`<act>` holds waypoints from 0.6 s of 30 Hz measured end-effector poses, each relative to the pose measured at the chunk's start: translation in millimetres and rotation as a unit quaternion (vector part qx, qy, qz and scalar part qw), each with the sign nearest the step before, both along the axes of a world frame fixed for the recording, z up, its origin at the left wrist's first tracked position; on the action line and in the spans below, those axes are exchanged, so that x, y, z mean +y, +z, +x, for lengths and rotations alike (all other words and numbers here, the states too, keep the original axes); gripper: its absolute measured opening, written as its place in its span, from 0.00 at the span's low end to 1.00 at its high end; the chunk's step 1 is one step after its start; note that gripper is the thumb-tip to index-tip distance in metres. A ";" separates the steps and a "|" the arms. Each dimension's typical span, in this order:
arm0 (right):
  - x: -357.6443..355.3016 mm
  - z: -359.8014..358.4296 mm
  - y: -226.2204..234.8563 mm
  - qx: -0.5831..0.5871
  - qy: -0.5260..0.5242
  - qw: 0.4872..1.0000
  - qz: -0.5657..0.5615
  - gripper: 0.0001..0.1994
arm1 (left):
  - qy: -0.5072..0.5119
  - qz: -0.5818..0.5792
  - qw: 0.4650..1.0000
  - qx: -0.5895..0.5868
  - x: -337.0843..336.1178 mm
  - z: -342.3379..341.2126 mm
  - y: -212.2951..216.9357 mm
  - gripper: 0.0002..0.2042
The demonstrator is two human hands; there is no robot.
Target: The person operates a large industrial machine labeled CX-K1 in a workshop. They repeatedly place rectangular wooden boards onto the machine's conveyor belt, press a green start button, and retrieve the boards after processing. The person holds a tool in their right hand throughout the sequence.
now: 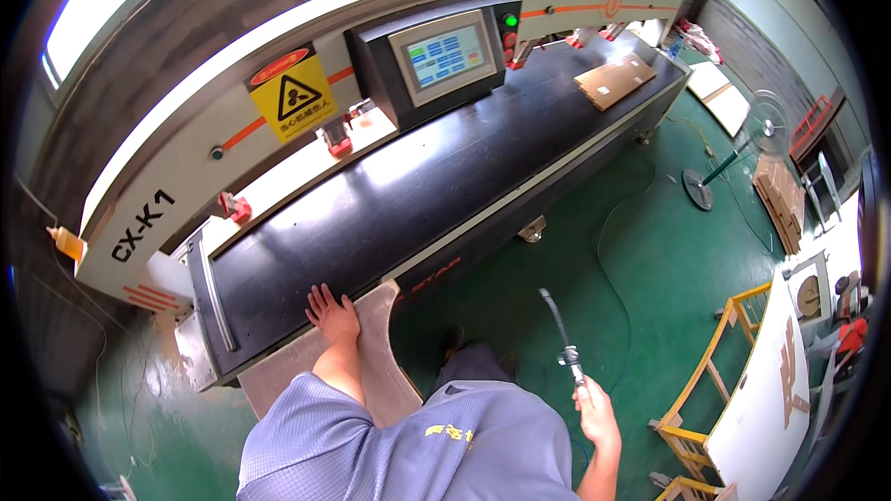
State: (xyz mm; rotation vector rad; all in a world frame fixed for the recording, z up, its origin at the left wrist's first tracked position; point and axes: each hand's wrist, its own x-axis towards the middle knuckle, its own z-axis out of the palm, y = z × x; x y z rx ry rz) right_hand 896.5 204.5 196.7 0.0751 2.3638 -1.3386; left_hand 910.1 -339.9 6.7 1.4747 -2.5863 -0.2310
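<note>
My left hand [334, 317] lies flat with its fingers spread, at the front edge of a machine's long black bed [306, 250]. Under its wrist and forearm is a brown board [376, 334] with a curved cut-out edge, which meets the front of the bed. My right hand [597, 413] is out to the right, above the green floor, closed around an air blow gun [570, 362]. The gun's thin nozzle points up and away from me, and part of a blue hose shows below the hand.
Above the bed runs a white beam [176, 153] with a control screen [442, 56] and red-tipped clamps. Stacked brown panels [614, 81] lie at the bed's far end. To the right are a standing fan [742, 153] and a white-topped yellow trestle [691, 408]. A cable [608, 255] crosses the floor.
</note>
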 end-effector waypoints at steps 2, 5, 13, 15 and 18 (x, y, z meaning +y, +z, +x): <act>-25.4 -10.2 9.2 -0.001 0.060 0.998 -0.011 0.17 | 0.004 0.002 1.000 -0.005 -0.5 0.9 0.4 0.32; -46.2 -13.6 11.2 -0.016 -0.020 0.997 -0.074 0.19 | 0.003 0.014 1.000 -0.008 0.1 -2.8 3.8 0.32; -59.5 -20.7 13.1 -0.029 0.010 0.993 -0.116 0.21 | 0.007 0.019 1.000 -0.013 -1.7 -3.2 3.1 0.32; -63.5 -21.1 10.3 -0.015 0.015 0.994 -0.111 0.21 | 0.007 0.017 1.000 -0.010 -1.8 -3.3 2.3 0.32; -66.6 -22.3 12.2 -0.012 0.029 0.995 -0.097 0.21 | 0.008 0.015 1.000 -0.006 -1.4 -3.0 3.0 0.32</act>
